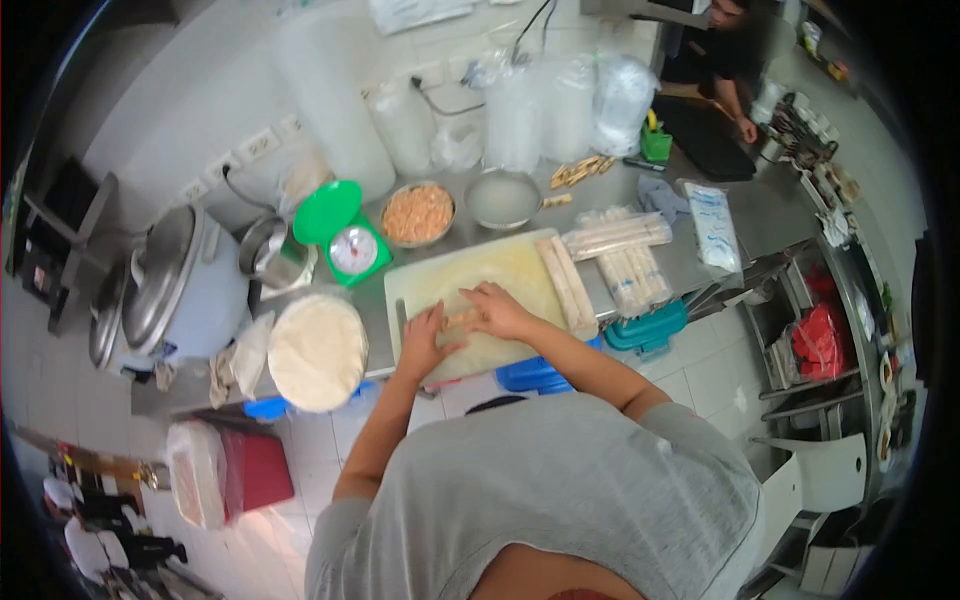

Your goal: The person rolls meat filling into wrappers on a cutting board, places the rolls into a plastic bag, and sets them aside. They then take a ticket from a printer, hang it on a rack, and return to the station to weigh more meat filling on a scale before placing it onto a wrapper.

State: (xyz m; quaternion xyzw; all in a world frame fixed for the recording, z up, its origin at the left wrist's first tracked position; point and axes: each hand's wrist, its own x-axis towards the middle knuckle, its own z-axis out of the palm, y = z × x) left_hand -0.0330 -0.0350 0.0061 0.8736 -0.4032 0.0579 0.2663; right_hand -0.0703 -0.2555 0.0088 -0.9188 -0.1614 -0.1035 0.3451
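Roll is held between left hand and right hand by the table's near edge, likely for even pressure.

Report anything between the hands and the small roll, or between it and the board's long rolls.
Nothing visible: the left hand and right hand are both at the small roll. Toward the long rolls, only the right hand intervenes, with bare board beyond it.
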